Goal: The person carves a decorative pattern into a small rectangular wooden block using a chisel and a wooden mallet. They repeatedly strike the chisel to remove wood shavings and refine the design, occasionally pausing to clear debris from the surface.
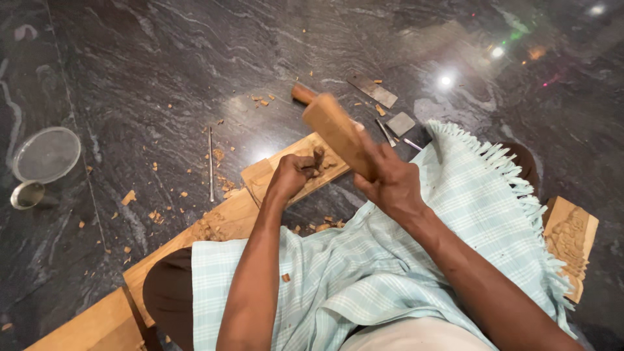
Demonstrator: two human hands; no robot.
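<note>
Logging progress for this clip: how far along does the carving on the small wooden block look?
Done: wood chips lie scattered on the dark floor, and a carved panel rests at the right. In hand: the right hand raises a wooden mallet, and the left hand holds a tool, mostly hidden in its grip, on the small block. Left: the block's visible surface looks mostly plain.

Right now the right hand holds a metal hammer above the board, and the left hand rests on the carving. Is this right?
Not quite: the head view shows the right hand holding a wooden mallet, not a metal hammer, above the board. The left hand does rest on the carving.
</note>
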